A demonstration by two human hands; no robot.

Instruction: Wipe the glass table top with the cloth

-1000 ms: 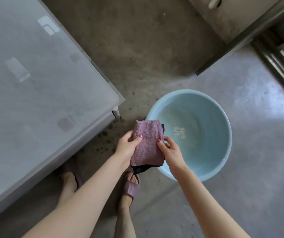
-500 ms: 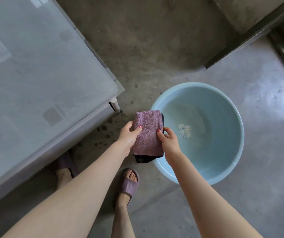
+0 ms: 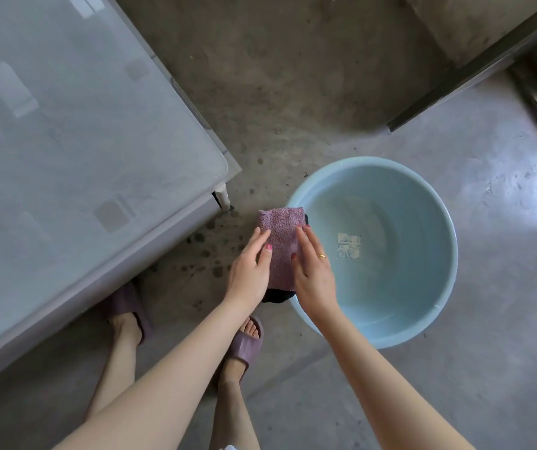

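A folded purple cloth [image 3: 281, 241] with a dark underside hangs between my two hands, above the floor at the left rim of a basin. My left hand [image 3: 251, 271] grips its left edge, thumb on top. My right hand [image 3: 314, 271], wearing a gold ring, holds its right edge with fingers stretched along the cloth. The frosted glass table top [image 3: 75, 164] fills the left side of the view; its rounded corner lies up and to the left of the cloth, apart from it.
A light blue plastic basin [image 3: 435, 203] with a little water stands on the concrete floor to the right of my hands. Wet spots [image 3: 202, 251] mark the floor by the table leg [image 3: 223, 199]. My feet in purple slippers [image 3: 244, 345] stand below. A dark metal frame [image 3: 474, 73] runs along the upper right.
Both hands have shifted their hold on the cloth, the fingers now lying flatter along it. The view has tilted, so the table and basin sit a little differently in frame.
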